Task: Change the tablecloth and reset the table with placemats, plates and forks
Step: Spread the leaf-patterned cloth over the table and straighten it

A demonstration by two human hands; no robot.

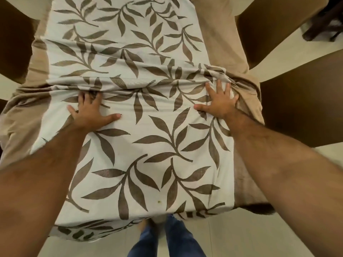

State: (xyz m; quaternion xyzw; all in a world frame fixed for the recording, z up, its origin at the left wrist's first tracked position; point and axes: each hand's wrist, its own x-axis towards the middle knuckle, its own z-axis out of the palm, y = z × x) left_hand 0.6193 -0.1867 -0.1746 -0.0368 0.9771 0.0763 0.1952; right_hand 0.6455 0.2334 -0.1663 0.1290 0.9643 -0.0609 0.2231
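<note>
A white tablecloth (148, 145) with a brown leaf print and tan side borders covers the table. A bunched fold runs across its middle. My left hand (91, 110) presses flat on the cloth at the fold's left part, with its fingertips tucked into the wrinkle. My right hand (220, 101) lies spread on the cloth at the fold's right end, where the fabric is gathered into a lump. No placemats, plates or forks are in view.
Dark brown chairs stand at the table's left (13, 43) and right (297, 108), with another at the top right (274, 28). The pale tiled floor (259, 238) and my legs in blue jeans (167, 240) show below the near edge.
</note>
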